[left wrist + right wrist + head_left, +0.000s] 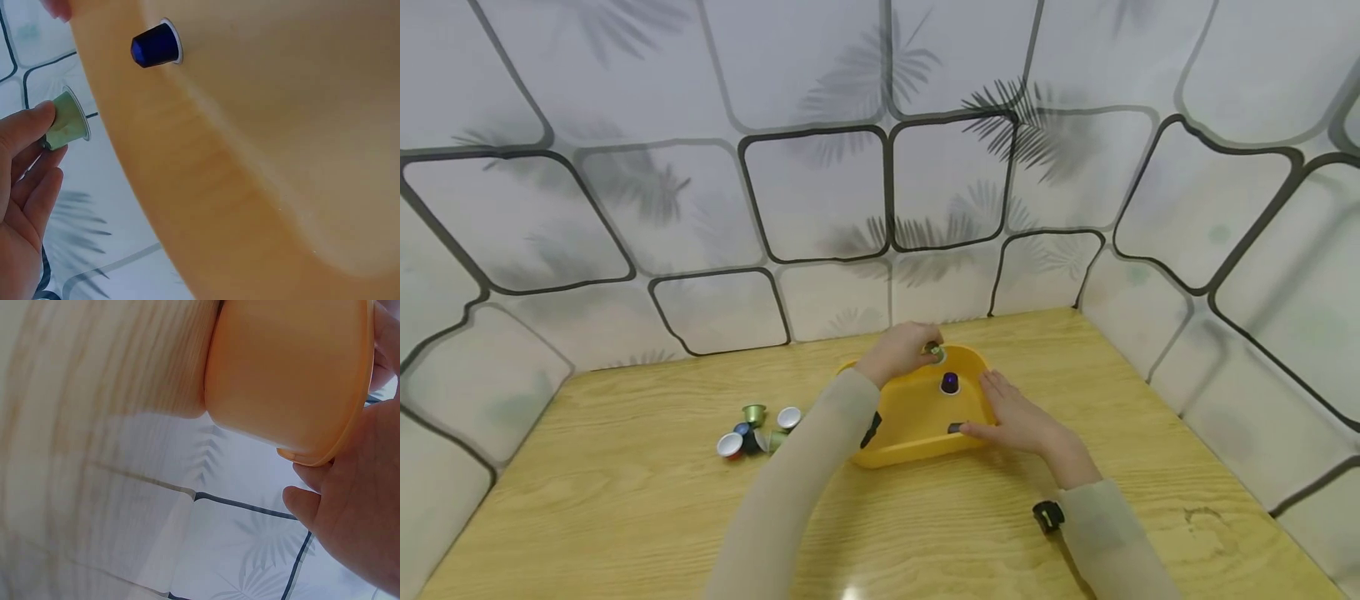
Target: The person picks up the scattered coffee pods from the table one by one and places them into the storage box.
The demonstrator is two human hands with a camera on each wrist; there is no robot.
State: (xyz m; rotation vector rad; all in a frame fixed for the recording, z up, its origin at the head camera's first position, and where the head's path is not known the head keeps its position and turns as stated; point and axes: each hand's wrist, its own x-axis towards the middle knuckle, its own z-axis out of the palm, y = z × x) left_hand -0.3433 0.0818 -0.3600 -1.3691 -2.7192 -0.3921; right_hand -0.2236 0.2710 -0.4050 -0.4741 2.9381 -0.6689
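Observation:
At the far side of a yellow plastic tub, my left hand pinches a light green coffee capsule between thumb and fingers. The capsule is tilted on its side, above the tub's rim in the head view. A dark blue-purple coffee capsule stands on the tub's floor, its pale rim downward. My right hand rests on the right rim of the tub, fingers extended and thumb reaching over the near corner. A small dark object shows beside that thumb, partly hidden.
Left of the tub lies a loose group of several capsules, among them a green one, a white-lidded one and a blue one. They sit on a wooden table. Patterned cloth walls off the back and sides.

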